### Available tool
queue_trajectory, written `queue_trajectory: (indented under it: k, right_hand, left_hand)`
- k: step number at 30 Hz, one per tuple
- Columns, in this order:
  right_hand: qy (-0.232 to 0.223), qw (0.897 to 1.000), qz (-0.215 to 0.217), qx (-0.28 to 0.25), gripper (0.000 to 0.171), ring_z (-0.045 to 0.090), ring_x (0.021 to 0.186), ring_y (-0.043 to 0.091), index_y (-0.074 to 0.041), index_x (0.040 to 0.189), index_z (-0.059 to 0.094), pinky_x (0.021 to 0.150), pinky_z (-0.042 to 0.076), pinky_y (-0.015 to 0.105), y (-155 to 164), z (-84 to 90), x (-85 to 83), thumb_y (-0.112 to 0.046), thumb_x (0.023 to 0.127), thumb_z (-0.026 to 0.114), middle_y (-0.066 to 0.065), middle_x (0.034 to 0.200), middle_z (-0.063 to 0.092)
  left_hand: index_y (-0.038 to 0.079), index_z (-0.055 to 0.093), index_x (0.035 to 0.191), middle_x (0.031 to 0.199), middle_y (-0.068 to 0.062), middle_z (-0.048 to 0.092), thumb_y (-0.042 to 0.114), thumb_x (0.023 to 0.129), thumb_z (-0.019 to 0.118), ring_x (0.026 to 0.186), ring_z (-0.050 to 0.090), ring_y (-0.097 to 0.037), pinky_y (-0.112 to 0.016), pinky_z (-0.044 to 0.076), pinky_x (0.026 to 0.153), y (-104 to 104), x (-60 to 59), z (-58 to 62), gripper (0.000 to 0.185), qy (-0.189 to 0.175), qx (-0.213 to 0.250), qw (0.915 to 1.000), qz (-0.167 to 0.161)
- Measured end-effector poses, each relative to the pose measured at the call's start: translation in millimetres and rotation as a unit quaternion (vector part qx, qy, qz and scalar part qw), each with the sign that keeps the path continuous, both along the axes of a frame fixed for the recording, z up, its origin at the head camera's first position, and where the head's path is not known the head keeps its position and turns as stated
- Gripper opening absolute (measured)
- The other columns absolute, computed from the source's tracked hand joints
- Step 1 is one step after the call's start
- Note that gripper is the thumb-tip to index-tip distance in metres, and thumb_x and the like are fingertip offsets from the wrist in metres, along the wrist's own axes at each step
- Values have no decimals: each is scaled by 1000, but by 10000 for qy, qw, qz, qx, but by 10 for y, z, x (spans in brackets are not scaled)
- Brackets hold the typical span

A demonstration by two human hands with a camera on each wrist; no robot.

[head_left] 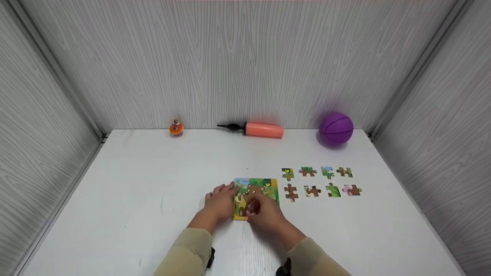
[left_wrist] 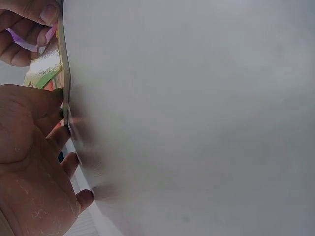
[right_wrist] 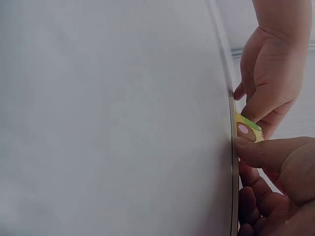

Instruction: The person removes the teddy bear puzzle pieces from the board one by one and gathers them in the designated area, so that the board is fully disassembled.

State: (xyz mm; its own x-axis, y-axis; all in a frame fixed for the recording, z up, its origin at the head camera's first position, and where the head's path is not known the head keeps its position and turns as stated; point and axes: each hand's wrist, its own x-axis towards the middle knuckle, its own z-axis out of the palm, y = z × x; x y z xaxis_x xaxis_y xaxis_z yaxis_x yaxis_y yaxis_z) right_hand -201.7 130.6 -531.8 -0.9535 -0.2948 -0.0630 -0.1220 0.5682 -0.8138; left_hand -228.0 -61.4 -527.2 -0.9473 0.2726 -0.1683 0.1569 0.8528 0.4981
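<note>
A square jigsaw board [head_left: 275, 184] with a colourful bear picture lies flat on the white table, partly covered by both hands. At its left edge rests my left hand [head_left: 222, 202], fingers extended; in the left wrist view its thumb [left_wrist: 55, 98] touches the board's side and its spread fingertips are down at the table. My right hand [head_left: 266, 212] is over the board's lower right, with thumb and fingers curled together around a small pinkish puzzle piece [head_left: 251, 209], mostly hidden. In the right wrist view the right thumb [right_wrist: 251, 150] is right at the board's near edge.
To the board's right, several loose puzzle pieces [head_left: 312, 191] lie in two rows. Along the back wall are a small orange toy [head_left: 176, 128], a coral hand pump [head_left: 264, 130] with a black nozzle, and a purple ball [head_left: 336, 128]. Grey wood-grain panels [head_left: 245, 61] enclose the table.
</note>
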Motion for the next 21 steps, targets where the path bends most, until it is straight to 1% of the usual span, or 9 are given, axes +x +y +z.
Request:
queue_trajectory:
  k: [7,13,16,21]
  right_hand:
    - [50,10000,24,-30,39,59,80,13,-11,118,64,68,51,27,3,-30,20,6,87,80,-3,88,64]
    - [117,9999,5,4,39,58,82,14,-12,119,64,70,49,28,5,-40,21,6,87,79,-2,90,63]
    - [75,9999,11,-73,40,58,85,16,-12,121,65,71,49,29,13,-30,20,6,88,78,0,93,63]
    - [-47,9994,-16,-338,38,58,88,17,-12,122,66,71,50,27,57,14,28,6,91,78,2,95,63]
  left_hand:
    - [14,52,158,170,-5,36,15,105,54,157,26,-38,-67,22,120,0,0,-16,54,-31,34,10000,22]
    - [14,51,159,170,-6,36,15,106,54,157,26,-38,-67,21,120,2,-3,-22,53,-24,45,10000,31]
    - [13,51,159,170,-6,36,15,106,53,157,26,-38,-67,21,121,3,3,-13,53,-29,70,10000,34]
    - [13,50,159,171,-6,35,16,107,52,158,24,-38,-66,20,121,-1,3,-6,53,-65,61,10000,30]
